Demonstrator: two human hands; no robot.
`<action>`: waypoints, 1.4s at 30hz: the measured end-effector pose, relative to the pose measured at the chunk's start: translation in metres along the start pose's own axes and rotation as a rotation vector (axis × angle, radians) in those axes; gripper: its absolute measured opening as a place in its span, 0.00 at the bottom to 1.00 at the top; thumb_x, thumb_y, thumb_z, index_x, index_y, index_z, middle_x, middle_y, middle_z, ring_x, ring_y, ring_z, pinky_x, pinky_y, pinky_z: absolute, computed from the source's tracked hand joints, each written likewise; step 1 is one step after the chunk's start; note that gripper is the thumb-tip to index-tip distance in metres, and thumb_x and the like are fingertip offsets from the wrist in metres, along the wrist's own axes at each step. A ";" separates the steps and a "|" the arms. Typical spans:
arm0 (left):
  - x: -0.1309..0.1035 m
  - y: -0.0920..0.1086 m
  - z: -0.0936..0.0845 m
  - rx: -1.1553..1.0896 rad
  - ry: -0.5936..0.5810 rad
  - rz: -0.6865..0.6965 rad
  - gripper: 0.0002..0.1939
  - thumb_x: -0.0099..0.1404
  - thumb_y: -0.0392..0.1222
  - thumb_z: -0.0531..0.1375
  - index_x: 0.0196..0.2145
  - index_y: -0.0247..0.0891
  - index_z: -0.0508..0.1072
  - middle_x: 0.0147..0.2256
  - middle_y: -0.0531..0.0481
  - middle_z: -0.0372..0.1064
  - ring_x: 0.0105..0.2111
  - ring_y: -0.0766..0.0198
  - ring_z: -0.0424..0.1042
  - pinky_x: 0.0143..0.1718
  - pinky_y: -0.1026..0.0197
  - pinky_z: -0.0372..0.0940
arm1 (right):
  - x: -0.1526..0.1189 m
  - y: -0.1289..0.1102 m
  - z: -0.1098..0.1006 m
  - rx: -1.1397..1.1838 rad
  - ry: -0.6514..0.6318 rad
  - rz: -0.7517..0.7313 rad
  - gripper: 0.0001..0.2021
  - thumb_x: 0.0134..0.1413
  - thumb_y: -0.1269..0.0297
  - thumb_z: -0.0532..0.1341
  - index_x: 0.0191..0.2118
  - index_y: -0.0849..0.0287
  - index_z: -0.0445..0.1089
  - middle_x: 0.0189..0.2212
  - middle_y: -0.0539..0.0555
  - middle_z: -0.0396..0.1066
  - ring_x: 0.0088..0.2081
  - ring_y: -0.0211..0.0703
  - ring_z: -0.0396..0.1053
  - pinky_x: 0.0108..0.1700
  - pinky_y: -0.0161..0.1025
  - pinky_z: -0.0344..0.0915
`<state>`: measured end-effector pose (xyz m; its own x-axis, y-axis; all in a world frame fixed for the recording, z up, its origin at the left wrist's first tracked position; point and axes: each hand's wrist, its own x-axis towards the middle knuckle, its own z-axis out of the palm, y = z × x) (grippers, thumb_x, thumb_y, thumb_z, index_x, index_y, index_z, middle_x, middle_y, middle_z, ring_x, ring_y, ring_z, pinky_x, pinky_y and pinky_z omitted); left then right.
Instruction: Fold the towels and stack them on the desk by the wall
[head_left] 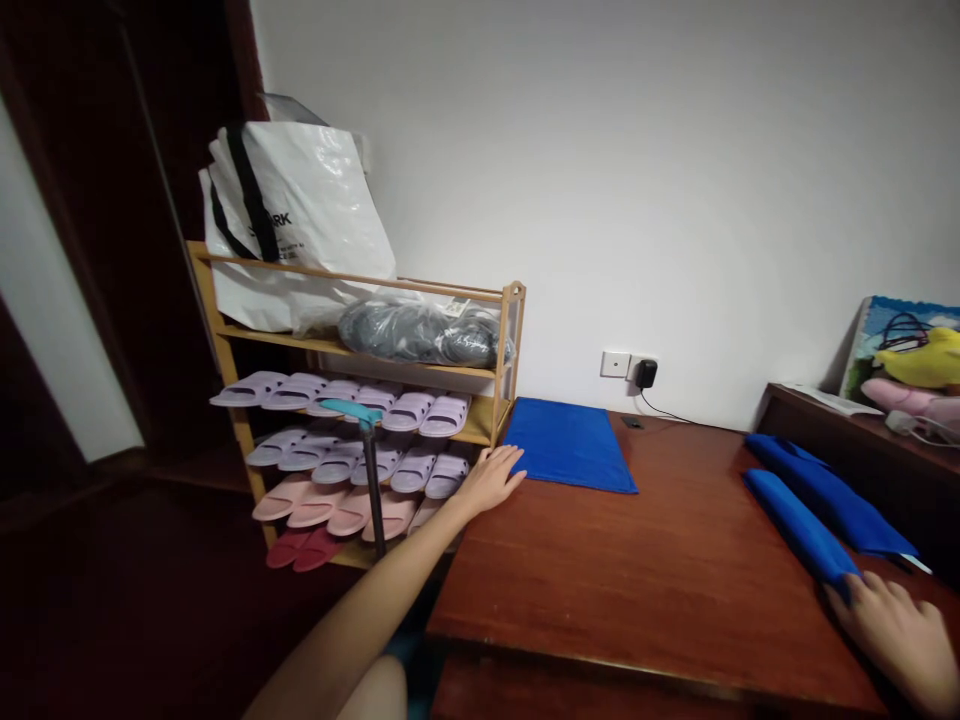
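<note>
A flat blue cloth (570,446) lies at the back left of the brown wooden table (637,580). My left hand (491,480) is at the table's left edge, its fingers spread beside the cloth's left corner and nothing held. On the right lies a long, narrow blue roll (799,525). My right hand (896,625) is on the near end of this roll, with its fingers curled over it. Behind the roll is another folded blue cloth (840,500), with a small white strip at its near end.
Left of the table stands a wooden rack (510,340) with slippers, a white bag (315,200) and a plastic-wrapped grey bundle (420,332). A dark handle with a teal top (371,480) stands before it. A raised shelf (787,410) holds a yellow plush (919,360).
</note>
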<state>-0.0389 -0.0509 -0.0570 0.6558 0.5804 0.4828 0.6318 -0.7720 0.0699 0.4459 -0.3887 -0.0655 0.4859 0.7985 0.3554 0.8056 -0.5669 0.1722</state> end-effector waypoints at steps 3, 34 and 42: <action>0.001 0.005 -0.007 0.011 0.009 0.038 0.21 0.71 0.46 0.46 0.57 0.36 0.63 0.57 0.40 0.60 0.58 0.52 0.55 0.57 0.48 0.47 | -0.012 -0.039 -0.022 -0.062 -0.069 -0.110 0.18 0.55 0.59 0.44 0.30 0.57 0.70 0.35 0.70 0.68 0.40 0.59 0.68 0.44 0.54 0.59; -0.043 0.164 -0.070 -0.097 -0.162 0.392 0.13 0.68 0.46 0.51 0.42 0.37 0.70 0.40 0.44 0.72 0.41 0.54 0.70 0.45 0.54 0.58 | -0.029 -0.243 -0.119 0.470 -0.407 -0.456 0.16 0.53 0.62 0.52 0.44 0.66 0.64 0.40 0.64 0.71 0.43 0.50 0.69 0.42 0.39 0.60; -0.052 0.151 -0.068 -0.083 -0.198 0.221 0.16 0.69 0.44 0.48 0.51 0.36 0.66 0.48 0.41 0.69 0.48 0.51 0.67 0.49 0.49 0.57 | -0.027 -0.259 -0.104 0.823 -0.369 -0.491 0.15 0.55 0.60 0.50 0.43 0.62 0.64 0.39 0.59 0.71 0.42 0.45 0.68 0.44 0.37 0.59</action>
<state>-0.0055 -0.2156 -0.0123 0.8464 0.4295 0.3150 0.4347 -0.8987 0.0574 0.1887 -0.2850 -0.0239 0.0019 0.9962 0.0872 0.8587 0.0430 -0.5107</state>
